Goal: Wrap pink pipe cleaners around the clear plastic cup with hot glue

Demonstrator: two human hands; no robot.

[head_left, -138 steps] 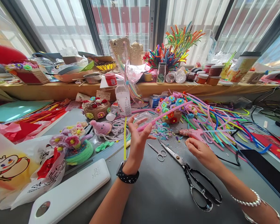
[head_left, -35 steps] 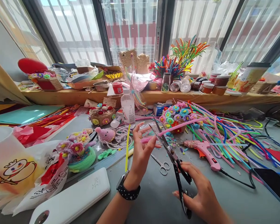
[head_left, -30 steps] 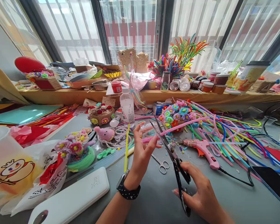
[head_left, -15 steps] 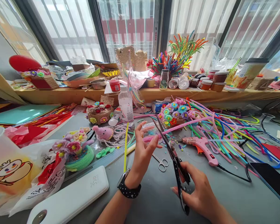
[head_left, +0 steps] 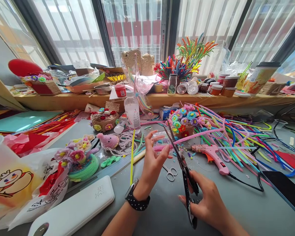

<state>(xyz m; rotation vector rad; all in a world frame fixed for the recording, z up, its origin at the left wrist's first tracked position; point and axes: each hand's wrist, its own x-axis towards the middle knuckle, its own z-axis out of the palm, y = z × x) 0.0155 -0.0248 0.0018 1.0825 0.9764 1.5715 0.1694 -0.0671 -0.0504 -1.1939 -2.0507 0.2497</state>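
Observation:
A fuzzy pink pipe cleaner (head_left: 199,135) runs from the fingers of my left hand (head_left: 152,165) up to the right. My left hand wears a watch with a dotted black strap (head_left: 137,200) and pinches the pipe cleaner near one end. In my right hand (head_left: 210,198) is a large pair of black-handled scissors (head_left: 182,162), fingers through the handles. Its blades are slightly apart and cross the pipe cleaner just right of my left fingertips. Small silver scissors (head_left: 171,173) lie on the table between my hands.
Right of the scissors lies a pink glue gun (head_left: 212,155) with its cord, before a pile of coloured pipe cleaners (head_left: 238,141). A phone (head_left: 285,193) rests at far right. A white power bank (head_left: 76,205), clear bottle (head_left: 132,113) and flower basket (head_left: 184,123) also stand around.
My left hand, with the pink pipe cleaner, has shifted slightly right toward the blades. The scissors still straddle the pipe cleaner; little else differs.

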